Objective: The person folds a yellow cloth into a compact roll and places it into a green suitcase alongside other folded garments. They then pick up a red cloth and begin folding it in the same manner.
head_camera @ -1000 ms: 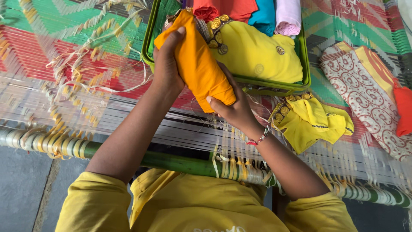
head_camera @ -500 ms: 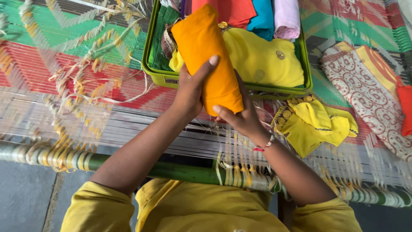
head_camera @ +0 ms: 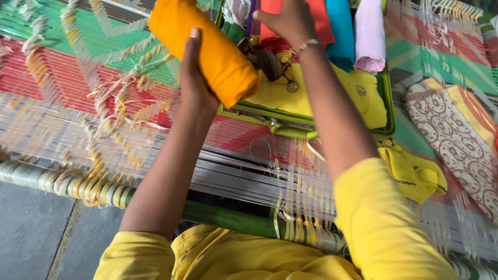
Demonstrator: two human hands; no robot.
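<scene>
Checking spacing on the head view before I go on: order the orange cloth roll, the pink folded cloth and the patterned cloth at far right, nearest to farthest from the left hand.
1. orange cloth roll: in the left hand's grip, over the green case's left edge.
2. pink folded cloth: inside the green case, right end.
3. patterned cloth: on the woven mat, far right.

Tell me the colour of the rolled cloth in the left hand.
Orange, plain with no pattern: the rolled cloth gripped by the left hand, seen in the head view.
</scene>
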